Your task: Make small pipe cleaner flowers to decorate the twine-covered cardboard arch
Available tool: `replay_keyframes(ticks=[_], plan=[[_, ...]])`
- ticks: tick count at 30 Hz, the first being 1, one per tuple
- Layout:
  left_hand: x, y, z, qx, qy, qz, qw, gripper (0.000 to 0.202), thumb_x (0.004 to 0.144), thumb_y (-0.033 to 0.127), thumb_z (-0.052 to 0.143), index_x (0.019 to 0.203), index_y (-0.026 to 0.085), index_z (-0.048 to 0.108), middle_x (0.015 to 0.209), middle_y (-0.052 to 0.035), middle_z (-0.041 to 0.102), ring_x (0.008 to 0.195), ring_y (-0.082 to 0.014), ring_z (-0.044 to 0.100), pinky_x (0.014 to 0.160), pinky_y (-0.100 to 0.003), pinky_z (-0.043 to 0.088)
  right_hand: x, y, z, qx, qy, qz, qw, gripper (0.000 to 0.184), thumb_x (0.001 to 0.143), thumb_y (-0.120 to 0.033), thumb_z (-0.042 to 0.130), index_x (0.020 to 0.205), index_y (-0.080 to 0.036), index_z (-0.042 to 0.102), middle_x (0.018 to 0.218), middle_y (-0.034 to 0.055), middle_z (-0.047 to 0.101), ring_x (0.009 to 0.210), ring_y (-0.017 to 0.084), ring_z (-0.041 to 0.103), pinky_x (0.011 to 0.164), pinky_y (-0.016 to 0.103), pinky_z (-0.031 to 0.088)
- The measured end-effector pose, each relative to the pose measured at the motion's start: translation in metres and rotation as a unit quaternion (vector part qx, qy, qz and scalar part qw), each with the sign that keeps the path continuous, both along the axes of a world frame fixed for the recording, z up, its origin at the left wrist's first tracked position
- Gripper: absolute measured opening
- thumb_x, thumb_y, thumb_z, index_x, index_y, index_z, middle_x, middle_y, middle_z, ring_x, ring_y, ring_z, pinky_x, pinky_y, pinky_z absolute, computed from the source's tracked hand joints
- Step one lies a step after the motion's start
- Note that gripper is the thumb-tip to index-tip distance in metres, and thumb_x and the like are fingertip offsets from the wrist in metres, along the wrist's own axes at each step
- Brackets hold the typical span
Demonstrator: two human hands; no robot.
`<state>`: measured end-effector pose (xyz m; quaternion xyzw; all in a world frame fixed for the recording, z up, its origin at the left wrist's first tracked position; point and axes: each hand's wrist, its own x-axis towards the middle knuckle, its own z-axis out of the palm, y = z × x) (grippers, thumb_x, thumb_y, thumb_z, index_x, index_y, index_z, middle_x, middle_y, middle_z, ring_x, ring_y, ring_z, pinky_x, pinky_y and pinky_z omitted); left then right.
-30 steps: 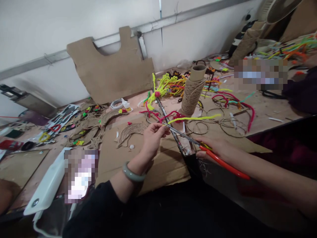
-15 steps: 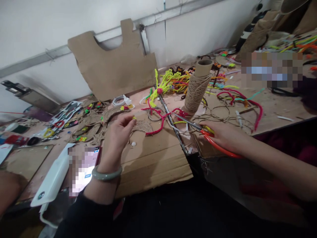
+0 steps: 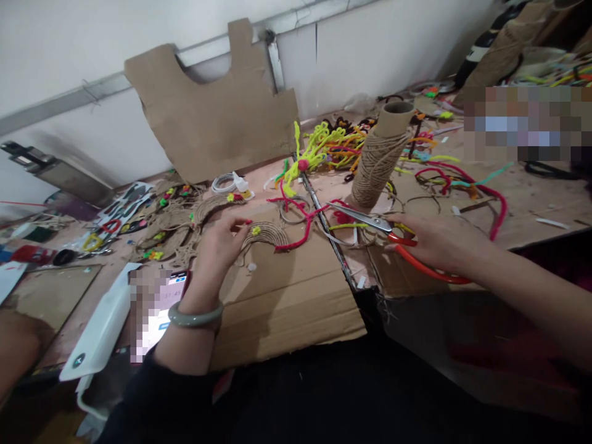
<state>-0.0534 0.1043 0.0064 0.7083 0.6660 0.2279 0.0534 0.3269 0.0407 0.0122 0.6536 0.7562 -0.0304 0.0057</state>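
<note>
My left hand [image 3: 222, 243], with a pale green bangle on the wrist, has its fingers pinched together at a small yellow bit [image 3: 254, 230] that sits on a twine arch shape [image 3: 263, 234] on the cardboard sheet [image 3: 287, 302]. My right hand [image 3: 439, 243] grips red-handled scissors [image 3: 393, 237]; their blades point left, slightly apart, above a short yellow pipe cleaner [image 3: 345, 226]. A red pipe cleaner [image 3: 303, 228] lies between my hands.
A twine spool [image 3: 379, 163] stands behind the scissors. Piles of coloured pipe cleaners [image 3: 333, 145] lie beyond it. A cut cardboard panel [image 3: 217, 111] leans on the wall. More twine shapes [image 3: 171, 231] and a white device [image 3: 99, 333] lie at the left.
My left hand let go of the long yellow pipe cleaner at the scissors, moved left and brought a small yellow piece down onto the twine arch. My right hand stayed put with the scissors.
</note>
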Motion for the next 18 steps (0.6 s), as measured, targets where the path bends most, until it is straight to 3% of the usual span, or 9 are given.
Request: replay_keyframes(ticks=[4, 8, 13, 16, 18], plan=[[0.005, -0.01, 0.007, 0.027, -0.068, -0.01, 0.997, 0.03, 0.077, 0.043, 0.055, 0.09, 0.019, 0.068, 0.076, -0.003, 0.069, 0.067, -0.0161, 0.062, 0.062, -0.027, 0.045, -0.009, -0.009, 0.002, -0.014, 0.021, 0.14, 0.99, 0.043, 0.078, -0.038, 0.057, 0.119, -0.027, 0.055, 0.096, 0.0091, 0.068, 0.08, 0.027, 0.064, 0.06, 0.033, 0.046], [0.034, -0.024, 0.017, 0.012, -0.139, -0.061, 0.988, 0.025, 0.076, 0.036, 0.057, 0.084, 0.016, 0.069, 0.077, -0.004, 0.07, 0.065, -0.0147, 0.061, 0.06, -0.026, 0.046, -0.039, -0.015, -0.002, -0.063, 0.037, 0.239, 0.968, 0.041, 0.078, -0.032, 0.056, 0.118, -0.024, 0.053, 0.1, 0.0088, 0.066, 0.084, 0.024, 0.063, 0.064, 0.032, 0.047], [0.059, -0.038, 0.012, -0.055, -0.173, -0.132, 0.974, 0.022, 0.076, 0.033, 0.057, 0.082, 0.015, 0.067, 0.075, -0.0049, 0.07, 0.066, -0.0151, 0.062, 0.063, -0.027, 0.048, -0.065, -0.015, -0.003, -0.099, 0.059, 0.239, 0.964, 0.033, 0.075, -0.028, 0.058, 0.107, -0.019, 0.055, 0.099, 0.0086, 0.064, 0.087, 0.022, 0.062, 0.069, 0.03, 0.046], [0.061, -0.041, 0.008, -0.08, -0.174, -0.148, 0.97, 0.021, 0.075, 0.034, 0.058, 0.082, 0.016, 0.068, 0.076, -0.005, 0.07, 0.067, -0.0152, 0.062, 0.064, -0.028, 0.048, -0.062, -0.009, 0.007, -0.076, 0.035, 0.238, 0.968, 0.025, 0.078, -0.032, 0.056, 0.1, -0.02, 0.058, 0.095, 0.0074, 0.065, 0.088, 0.023, 0.061, 0.07, 0.03, 0.045], [0.063, -0.042, 0.009, -0.089, -0.182, -0.155, 0.967, 0.021, 0.076, 0.034, 0.058, 0.083, 0.016, 0.068, 0.075, -0.0049, 0.07, 0.065, -0.0147, 0.061, 0.063, -0.027, 0.048, -0.057, 0.002, 0.011, -0.047, 0.008, 0.194, 0.98, 0.022, 0.084, -0.035, 0.048, 0.095, -0.019, 0.06, 0.092, 0.008, 0.065, 0.087, 0.023, 0.062, 0.069, 0.03, 0.044]])
